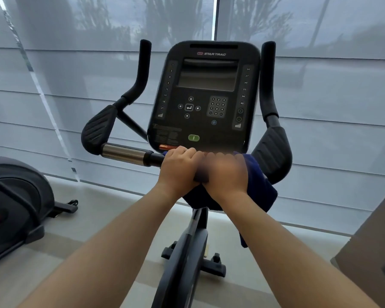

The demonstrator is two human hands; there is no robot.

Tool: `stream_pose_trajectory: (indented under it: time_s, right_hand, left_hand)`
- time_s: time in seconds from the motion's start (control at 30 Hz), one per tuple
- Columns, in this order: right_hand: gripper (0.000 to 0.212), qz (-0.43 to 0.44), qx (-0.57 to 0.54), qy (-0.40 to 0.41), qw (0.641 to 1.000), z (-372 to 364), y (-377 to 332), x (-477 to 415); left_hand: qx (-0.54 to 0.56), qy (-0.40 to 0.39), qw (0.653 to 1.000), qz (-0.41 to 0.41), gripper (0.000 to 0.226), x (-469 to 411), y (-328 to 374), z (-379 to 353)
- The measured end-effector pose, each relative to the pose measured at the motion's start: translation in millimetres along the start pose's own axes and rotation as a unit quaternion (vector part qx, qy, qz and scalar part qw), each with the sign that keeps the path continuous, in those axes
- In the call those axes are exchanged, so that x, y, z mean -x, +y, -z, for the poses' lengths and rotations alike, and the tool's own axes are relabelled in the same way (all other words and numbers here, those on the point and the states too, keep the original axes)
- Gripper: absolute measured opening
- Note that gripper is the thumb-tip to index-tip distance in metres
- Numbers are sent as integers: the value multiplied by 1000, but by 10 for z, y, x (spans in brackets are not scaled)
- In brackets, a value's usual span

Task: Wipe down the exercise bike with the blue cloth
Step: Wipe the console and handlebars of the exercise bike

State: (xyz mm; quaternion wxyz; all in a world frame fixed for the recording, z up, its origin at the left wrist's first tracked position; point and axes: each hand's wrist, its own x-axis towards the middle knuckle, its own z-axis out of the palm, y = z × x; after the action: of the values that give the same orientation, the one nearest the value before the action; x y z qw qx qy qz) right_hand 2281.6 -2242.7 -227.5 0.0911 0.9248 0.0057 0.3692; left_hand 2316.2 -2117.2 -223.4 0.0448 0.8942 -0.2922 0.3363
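Observation:
A black exercise bike stands in front of me, its console (pixel 206 94) dark and its horizontal handlebar (pixel 125 153) running below it. My left hand (pixel 178 167) is closed around the handlebar just under the console. My right hand (pixel 226 174), blurred by motion, presses the dark blue cloth (pixel 259 185) onto the bar right beside the left hand. The cloth drapes over the bar and hangs down below both hands. Padded elbow rests (pixel 99 127) and upright grips (pixel 267 78) flank the console.
Another exercise machine (pixel 16 196) stands on the floor at the left. A brown panel (pixel 373 241) rises at the right edge. Sheer blinds (pixel 333 107) cover the windows behind the bike. The bike's frame and base feet (pixel 193 258) lie below my arms.

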Motion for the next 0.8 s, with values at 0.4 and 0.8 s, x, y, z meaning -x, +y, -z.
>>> stream_pose_trajectory:
  time_s: [0.4,0.8]
  right_hand:
    - [19,-2,-16,-10,1000,-98,-807,-342]
    - [24,34,-11,2,999,-341,-1411,-645]
  left_hand:
    - [-32,-24,999,-28,33,188,-832,26]
    - [-29,-1,999,46,23,283,-1398,2]
